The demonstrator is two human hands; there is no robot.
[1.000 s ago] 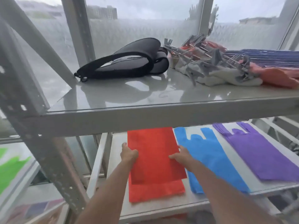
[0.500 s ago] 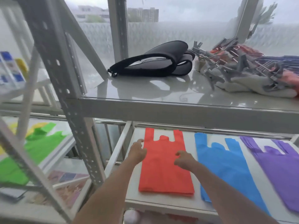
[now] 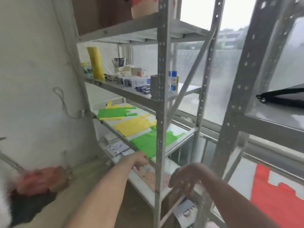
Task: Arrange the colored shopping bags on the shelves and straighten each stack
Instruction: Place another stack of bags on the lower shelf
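Observation:
On the left rack's middle shelf [image 3: 177, 145] lie a near green bag stack [image 3: 146, 143], a yellow bag stack [image 3: 131, 125] behind it, and a far green stack [image 3: 113, 111] resting on more yellow bags. The red bag stack [image 3: 276, 191] shows at the right edge on the other rack. My left hand [image 3: 139, 159] reaches toward the front edge of the shelf by the near green stack, fingers loosely curled, holding nothing. My right hand [image 3: 184, 180] hangs in the air in front of a grey upright post, fingers spread and empty.
Grey perforated uprights [image 3: 162, 112] stand between me and the shelves. The shelf above holds a yellow roll [image 3: 95, 63], boxes and blue bottles [image 3: 172, 79]. A black pouch [image 3: 283, 96] lies on the right rack. Papers sit on the lower shelf [image 3: 116, 147]. A wall stands at left.
The view has swung left from the red, blue and purple bags to the left rack. Both hands have left the red stack and now hover near the green and yellow stacks.

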